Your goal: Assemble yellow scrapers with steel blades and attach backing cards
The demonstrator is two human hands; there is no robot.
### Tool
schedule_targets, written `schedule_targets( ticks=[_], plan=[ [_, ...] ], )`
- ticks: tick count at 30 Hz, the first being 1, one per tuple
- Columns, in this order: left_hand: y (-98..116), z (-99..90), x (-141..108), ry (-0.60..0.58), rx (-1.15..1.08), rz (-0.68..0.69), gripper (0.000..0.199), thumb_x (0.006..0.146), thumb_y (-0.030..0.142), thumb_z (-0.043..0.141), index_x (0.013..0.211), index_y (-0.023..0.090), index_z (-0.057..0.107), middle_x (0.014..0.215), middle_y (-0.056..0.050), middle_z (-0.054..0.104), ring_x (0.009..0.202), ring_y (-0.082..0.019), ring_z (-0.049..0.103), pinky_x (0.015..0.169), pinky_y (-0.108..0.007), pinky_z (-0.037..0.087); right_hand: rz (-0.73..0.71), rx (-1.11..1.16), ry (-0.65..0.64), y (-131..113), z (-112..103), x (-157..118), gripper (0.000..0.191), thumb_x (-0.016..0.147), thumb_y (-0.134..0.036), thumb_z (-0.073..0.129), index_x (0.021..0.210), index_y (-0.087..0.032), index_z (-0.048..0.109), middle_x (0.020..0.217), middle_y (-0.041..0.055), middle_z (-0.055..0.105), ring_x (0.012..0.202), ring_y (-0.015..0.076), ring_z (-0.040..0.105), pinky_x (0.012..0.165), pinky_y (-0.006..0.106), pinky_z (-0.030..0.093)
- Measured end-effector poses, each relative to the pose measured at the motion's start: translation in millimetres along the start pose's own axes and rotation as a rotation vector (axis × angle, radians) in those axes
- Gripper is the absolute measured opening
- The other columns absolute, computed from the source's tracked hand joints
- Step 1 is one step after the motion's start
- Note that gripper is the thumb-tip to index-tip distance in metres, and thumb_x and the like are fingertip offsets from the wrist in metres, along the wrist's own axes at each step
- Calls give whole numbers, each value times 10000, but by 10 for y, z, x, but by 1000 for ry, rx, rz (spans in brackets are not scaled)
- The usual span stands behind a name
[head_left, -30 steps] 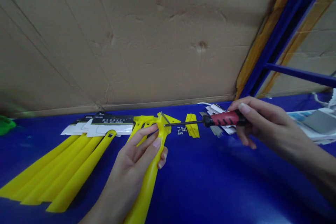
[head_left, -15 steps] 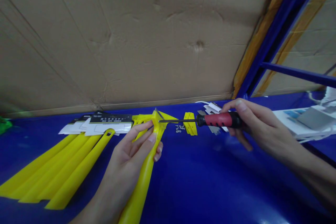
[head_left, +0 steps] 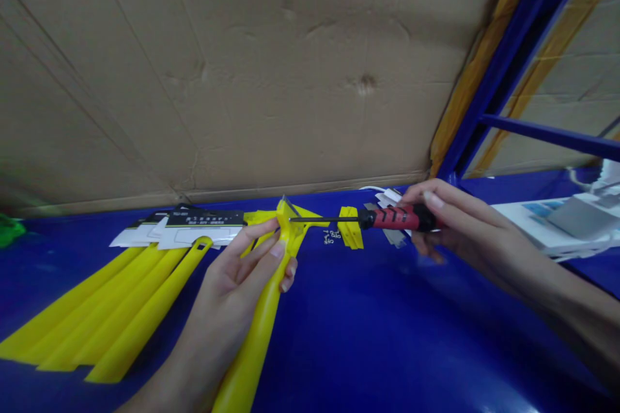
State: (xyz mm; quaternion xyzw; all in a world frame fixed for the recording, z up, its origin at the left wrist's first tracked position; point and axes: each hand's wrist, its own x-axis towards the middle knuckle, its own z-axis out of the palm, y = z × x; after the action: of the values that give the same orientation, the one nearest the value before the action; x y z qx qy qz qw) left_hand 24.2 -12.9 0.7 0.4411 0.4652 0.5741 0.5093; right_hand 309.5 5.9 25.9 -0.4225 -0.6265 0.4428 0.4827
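Observation:
My left hand [head_left: 242,284] is wrapped round the upper end of a yellow plastic-handled scraper [head_left: 259,335], its fingers just below the head. A thin metal blade edge [head_left: 287,204] shows at the top of that head. From the right, my right hand [head_left: 460,226] grips the black end of a red and black screwdriver [head_left: 400,217]. The screwdriver lies level, and its shaft tip meets the side of the scraper head. Behind the shaft are small yellow plastic pieces [head_left: 351,237] and several tiny metal screws [head_left: 332,236] on the blue surface.
Several yellow handles [head_left: 111,316] lie fanned out at left, under black and white cards [head_left: 203,227]. More yellow parts sit behind my left hand. Grey blades [head_left: 394,236] lie beyond the screwdriver. A white device [head_left: 547,219] stands at right, beside a blue metal frame [head_left: 484,100]. Cardboard [head_left: 290,77] backs the surface.
The screwdriver handle has turned about its axis, its black marks now facing me. My right fingers have shifted on it. Both hands and the scraper have moved slightly left.

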Motion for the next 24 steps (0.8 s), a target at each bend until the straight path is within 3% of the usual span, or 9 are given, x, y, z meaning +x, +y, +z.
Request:
schedule_targets(
  ticks=[3, 6, 9, 11, 13, 15, 18, 21, 24],
  plan=[
    [16, 15, -10, 67, -3, -17, 497, 737, 353, 913, 1141, 193, 673, 614, 20, 701, 540, -112, 588, 543, -208, 445, -41, 82, -92, 13, -20, -11, 282, 926, -379, 790, 1143, -252, 662, 878, 5, 711, 697, 134, 653, 579, 224, 542],
    [9, -16, 2, 9, 20, -32, 505, 739, 380, 917, 1134, 189, 668, 620, 14, 705, 529, -117, 582, 530, -217, 444, -73, 11, -38, 34, -32, 3, 221, 1004, -434, 690, 1112, -247, 642, 675, -38, 640, 529, 110, 576, 457, 202, 453],
    [-7, -48, 13, -68, 76, -53, 484, 759, 404, 916, 1111, 184, 667, 667, -11, 732, 557, -137, 618, 539, -233, 470, -40, -89, 62, 40, -36, 23, 327, 1037, -550, 583, 1019, -228, 635, 625, -42, 615, 374, 79, 473, 340, 207, 328],
    [-8, -48, 7, -66, 94, -66, 473, 759, 402, 918, 1098, 179, 674, 683, -25, 743, 590, -155, 646, 556, -243, 488, -22, -77, 45, 27, -47, 21, 336, 1018, -565, 602, 1044, -233, 650, 696, -13, 666, 427, 105, 554, 378, 225, 410],
    [0, -35, -5, -23, 68, -56, 482, 748, 396, 922, 1102, 180, 678, 658, -18, 734, 585, -154, 639, 574, -251, 497, -34, -27, -5, 6, -63, 6, 292, 959, -487, 721, 1141, -268, 659, 802, 9, 716, 623, 166, 681, 541, 267, 551],
    [10, -25, -15, 3, 46, -60, 497, 740, 391, 924, 1117, 184, 674, 639, -8, 725, 573, -148, 627, 584, -252, 497, -74, -19, -18, -15, -67, -10, 299, 905, -385, 805, 1149, -285, 665, 870, 16, 734, 762, 186, 707, 671, 286, 590],
    [13, -35, -16, -32, 60, -69, 485, 750, 396, 923, 1106, 187, 668, 641, -9, 725, 572, -147, 630, 573, -244, 489, -102, -84, 21, -28, -35, -13, 229, 957, -430, 745, 1073, -252, 659, 720, -12, 683, 569, 139, 638, 515, 242, 524],
    [-2, -53, -5, -72, 59, -57, 459, 771, 398, 910, 1099, 190, 664, 655, -19, 734, 565, -151, 635, 556, -247, 482, -70, -161, 76, -12, 6, -3, 351, 1016, -564, 605, 998, -216, 651, 629, -29, 626, 378, 89, 501, 342, 217, 361],
    [-10, -42, 3, -29, 11, -19, 488, 739, 381, 924, 1107, 189, 667, 623, -2, 717, 526, -137, 603, 531, -241, 459, -59, -116, 20, 5, -2, -11, 305, 1015, -523, 627, 1088, -228, 659, 719, -9, 682, 495, 115, 601, 442, 225, 473]
  ],
)
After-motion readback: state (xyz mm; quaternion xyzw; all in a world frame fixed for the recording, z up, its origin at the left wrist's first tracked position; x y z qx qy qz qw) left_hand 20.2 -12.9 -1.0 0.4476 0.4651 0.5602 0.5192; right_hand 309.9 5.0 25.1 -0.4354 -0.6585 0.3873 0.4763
